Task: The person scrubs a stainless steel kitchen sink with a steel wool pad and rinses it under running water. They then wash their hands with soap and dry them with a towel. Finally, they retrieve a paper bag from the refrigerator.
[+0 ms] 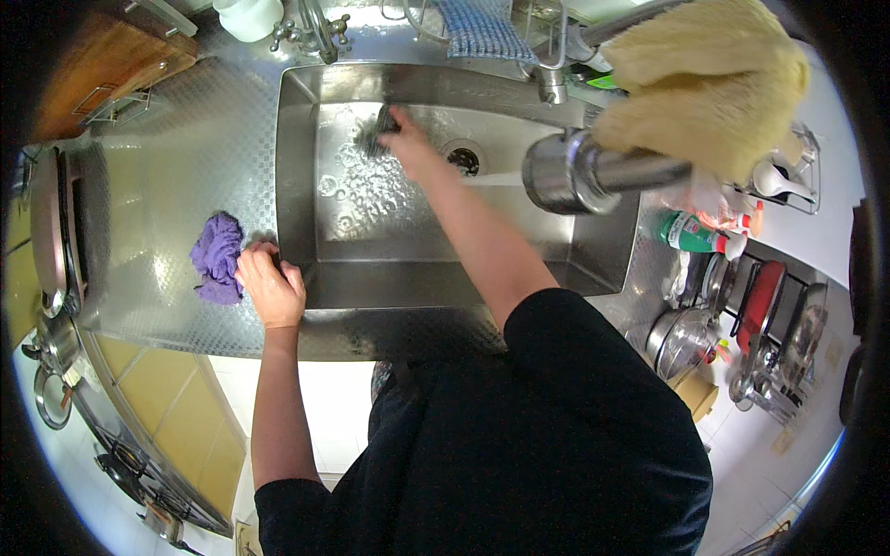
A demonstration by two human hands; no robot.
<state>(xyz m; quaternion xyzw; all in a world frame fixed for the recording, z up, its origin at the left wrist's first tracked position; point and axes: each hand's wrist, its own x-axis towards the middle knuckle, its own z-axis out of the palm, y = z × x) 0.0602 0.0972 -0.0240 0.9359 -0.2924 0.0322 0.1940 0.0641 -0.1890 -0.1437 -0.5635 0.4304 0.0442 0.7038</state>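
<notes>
In the stainless-steel sink point(445, 286) my right hand point(410, 144) grips a dark scrubber point(381, 131), blurred, against the wet basin floor left of the drain point(462, 160). Water and suds point(375, 187) cover the floor around it. A stream of water point(495, 179) runs from the metal faucet point(567, 174) on the right. My left hand point(271, 281) rests with curled fingers at the sink's left edge, beside a crumpled purple cloth point(217, 257). What lies under its fingers is hidden.
A yellow cloth point(702, 90) drapes over the faucet pipe. Behind the sink are a second tap point(313, 31) and a blue checked cloth point(483, 28). Right of the basin stand a green spray bottle point(685, 231) and racked dishes point(761, 306). A wooden cabinet point(111, 62) is at upper left.
</notes>
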